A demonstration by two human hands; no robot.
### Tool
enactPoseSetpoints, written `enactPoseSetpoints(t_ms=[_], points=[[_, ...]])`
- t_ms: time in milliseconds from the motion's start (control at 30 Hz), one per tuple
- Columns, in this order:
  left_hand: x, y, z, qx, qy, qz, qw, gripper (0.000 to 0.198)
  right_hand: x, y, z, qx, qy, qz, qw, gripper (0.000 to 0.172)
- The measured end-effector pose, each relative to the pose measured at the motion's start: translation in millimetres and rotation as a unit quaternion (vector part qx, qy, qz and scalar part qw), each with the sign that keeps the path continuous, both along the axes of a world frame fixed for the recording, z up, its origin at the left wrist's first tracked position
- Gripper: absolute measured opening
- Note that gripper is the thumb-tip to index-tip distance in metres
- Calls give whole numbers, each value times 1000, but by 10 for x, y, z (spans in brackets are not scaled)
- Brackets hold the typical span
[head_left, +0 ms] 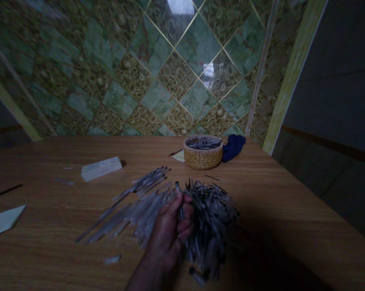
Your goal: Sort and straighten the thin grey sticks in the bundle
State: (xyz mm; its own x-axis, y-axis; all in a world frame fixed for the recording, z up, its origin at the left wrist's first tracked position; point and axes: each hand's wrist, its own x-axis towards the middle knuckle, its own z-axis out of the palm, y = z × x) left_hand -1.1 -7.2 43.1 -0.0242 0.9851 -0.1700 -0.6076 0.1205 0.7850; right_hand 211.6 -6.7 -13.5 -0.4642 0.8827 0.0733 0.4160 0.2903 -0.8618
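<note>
My left hand (167,226) reaches in from the bottom middle, closed round a slim pen (177,187) whose dark end sticks up above the thumb. Just right of the hand lies a tangled heap of pens (212,218), clear with dark parts. To the left, a fanned pile of clear, slender plastic pieces (146,212) reaches up to the hand; they look like pen barrels or wrappers. Beyond them, several dark-tipped pens (152,180) lie side by side. My right hand is not seen; deep shadow covers the lower right.
A woven basket (203,158) full of pens stands at the back, beside a dark blue cloth (233,147). A white box (101,168) lies left on the wooden table (55,218). Pale paper (5,221) and a dark stick (5,191) sit far left. Behind rises a tiled wall (158,93).
</note>
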Motion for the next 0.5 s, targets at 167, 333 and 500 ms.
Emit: enactPoseSetpoints(t_ms=[167, 333, 500], points=[[122, -10, -136, -17, 45, -65, 997, 21, 88, -69, 157, -9, -9, -13, 1000, 33], [128, -40, -303, -57, 69, -77, 993, 30, 9, 64, 113, -37, 9, -49, 998, 29], [141, -80, -354, -60, 113, -88, 988, 37, -37, 255, 83, -64, 70, -85, 992, 33]])
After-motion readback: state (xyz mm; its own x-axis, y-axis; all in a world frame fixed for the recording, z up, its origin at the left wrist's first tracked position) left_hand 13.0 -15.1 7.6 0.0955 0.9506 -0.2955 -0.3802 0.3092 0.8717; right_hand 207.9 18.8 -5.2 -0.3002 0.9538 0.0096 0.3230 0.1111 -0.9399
